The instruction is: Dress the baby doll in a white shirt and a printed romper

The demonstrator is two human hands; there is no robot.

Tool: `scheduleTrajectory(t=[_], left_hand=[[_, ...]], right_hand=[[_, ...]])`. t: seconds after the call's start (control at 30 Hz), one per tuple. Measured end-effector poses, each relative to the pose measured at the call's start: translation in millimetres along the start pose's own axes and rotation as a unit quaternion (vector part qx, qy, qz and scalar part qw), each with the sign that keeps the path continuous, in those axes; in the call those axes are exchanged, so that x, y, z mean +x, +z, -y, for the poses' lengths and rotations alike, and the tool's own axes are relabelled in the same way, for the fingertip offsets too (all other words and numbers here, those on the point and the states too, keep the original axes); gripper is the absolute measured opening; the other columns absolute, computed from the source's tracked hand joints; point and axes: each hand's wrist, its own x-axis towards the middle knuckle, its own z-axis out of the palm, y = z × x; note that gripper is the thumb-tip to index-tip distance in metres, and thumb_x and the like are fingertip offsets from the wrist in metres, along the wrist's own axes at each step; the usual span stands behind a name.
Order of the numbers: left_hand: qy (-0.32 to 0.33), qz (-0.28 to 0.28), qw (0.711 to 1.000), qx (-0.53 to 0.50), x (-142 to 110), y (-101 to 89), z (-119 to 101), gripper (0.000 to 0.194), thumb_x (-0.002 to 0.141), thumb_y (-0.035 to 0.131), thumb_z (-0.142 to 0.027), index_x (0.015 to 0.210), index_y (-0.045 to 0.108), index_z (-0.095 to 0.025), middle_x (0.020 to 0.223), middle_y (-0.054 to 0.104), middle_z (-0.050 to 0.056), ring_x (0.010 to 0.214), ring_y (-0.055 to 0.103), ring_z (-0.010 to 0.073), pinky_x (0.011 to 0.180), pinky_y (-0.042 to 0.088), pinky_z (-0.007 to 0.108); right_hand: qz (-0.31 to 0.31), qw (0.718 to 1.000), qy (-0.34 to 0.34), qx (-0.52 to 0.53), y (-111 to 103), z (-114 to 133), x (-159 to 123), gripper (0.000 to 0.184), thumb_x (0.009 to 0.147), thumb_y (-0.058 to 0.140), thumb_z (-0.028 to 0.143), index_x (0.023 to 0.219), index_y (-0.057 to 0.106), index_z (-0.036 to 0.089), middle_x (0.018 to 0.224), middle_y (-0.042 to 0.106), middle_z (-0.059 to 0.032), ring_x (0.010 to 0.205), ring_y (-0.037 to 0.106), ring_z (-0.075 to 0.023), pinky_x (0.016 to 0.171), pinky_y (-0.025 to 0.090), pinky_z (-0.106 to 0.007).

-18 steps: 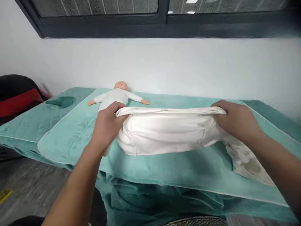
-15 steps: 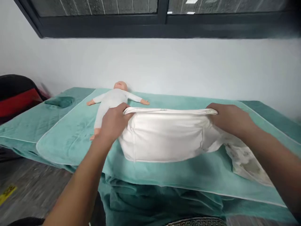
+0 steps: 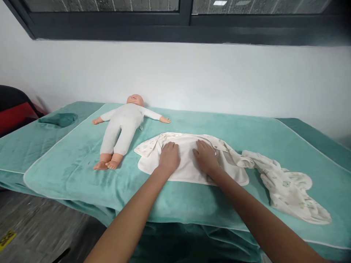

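A white baby garment [image 3: 189, 175] with a small print on its turned-over edges lies spread across the green cover, its plain side up. My left hand [image 3: 169, 157] rests on the middle of it, fingers stretched forward against the cloth. Just to the right, my right hand [image 3: 206, 157] lies on the same garment with the thumb held apart. Neither hand grips anything that I can see. A second printed baby garment [image 3: 290, 186] lies crumpled to the right, touching the first one. Beyond my left hand, a baby doll [image 3: 123, 120] in a white suit lies on its back, arms spread.
The green padded cover [image 3: 68, 175] drapes over the front edge of the table. A white wall [image 3: 192, 76] and a dark window frame [image 3: 109, 27] stand behind it. A red and black chair [image 3: 16, 113] is at the left.
The white garment was held up by its top edge between my hands. Now it lies flat on the cover, released, and my hands have moved closer together on top of it.
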Motion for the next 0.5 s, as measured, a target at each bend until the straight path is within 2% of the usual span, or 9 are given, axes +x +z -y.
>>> scheduleTrajectory(t=[0.1, 0.2, 0.3, 0.43, 0.5], left_hand=[[-0.025, 0.006, 1.000, 0.018, 18.9, -0.7, 3.5, 0.030, 0.086, 0.042, -0.005, 0.110, 0.059, -0.011, 0.137, 0.051, 0.019, 0.135, 0.041, 0.0311, 0.110, 0.035, 0.046], [-0.052, 0.008, 0.998, 0.035, 36.9, -7.3, 8.7, 0.035, 0.087, 0.038, -0.005, 0.117, 0.057, -0.011, 0.147, 0.043, 0.020, 0.142, 0.032, 0.0313, 0.111, 0.034, 0.047], [-0.061, -0.008, 0.996, 0.060, 47.0, -12.4, 11.5, 0.035, 0.087, 0.039, -0.005, 0.116, 0.057, -0.012, 0.145, 0.045, 0.020, 0.140, 0.036, 0.0314, 0.108, 0.036, 0.048], [-0.082, -0.012, 0.993, 0.087, 54.5, -11.3, 12.5, 0.034, 0.089, 0.038, -0.009, 0.116, 0.058, -0.012, 0.136, 0.052, 0.020, 0.133, 0.042, 0.0325, 0.106, 0.037, 0.051], [-0.088, -0.011, 0.992, 0.089, 58.8, -7.3, 14.4, 0.034, 0.092, 0.038, -0.013, 0.119, 0.057, -0.012, 0.139, 0.050, 0.021, 0.135, 0.040, 0.0328, 0.108, 0.035, 0.052]], right_hand=[[0.007, 0.998, 0.055, -0.015, 4.0, -6.4, 19.0, 0.042, 0.099, 0.033, 0.031, 0.129, 0.053, 0.011, 0.137, 0.055, -0.0178, 0.132, 0.043, -0.0291, 0.111, 0.035, -0.045], [0.010, 0.996, 0.085, -0.018, 1.4, -7.6, 35.9, 0.045, 0.098, 0.032, 0.029, 0.136, 0.047, 0.011, 0.139, 0.052, -0.0182, 0.132, 0.041, -0.0296, 0.106, 0.039, -0.045], [0.002, 0.997, 0.069, -0.036, -1.2, -4.5, 47.7, 0.051, 0.095, 0.033, 0.022, 0.144, 0.039, 0.011, 0.145, 0.046, -0.0186, 0.136, 0.036, -0.0301, 0.106, 0.040, -0.045], [0.013, 0.996, 0.058, -0.062, -2.9, -6.5, 64.8, 0.052, 0.092, 0.032, 0.013, 0.143, 0.041, 0.014, 0.146, 0.046, -0.0169, 0.134, 0.037, -0.0293, 0.105, 0.041, -0.046], [0.021, 0.996, 0.049, -0.068, -1.4, -12.6, 74.2, 0.051, 0.093, 0.031, 0.015, 0.143, 0.041, 0.014, 0.147, 0.046, -0.0164, 0.134, 0.038, -0.0292, 0.106, 0.040, -0.045]])
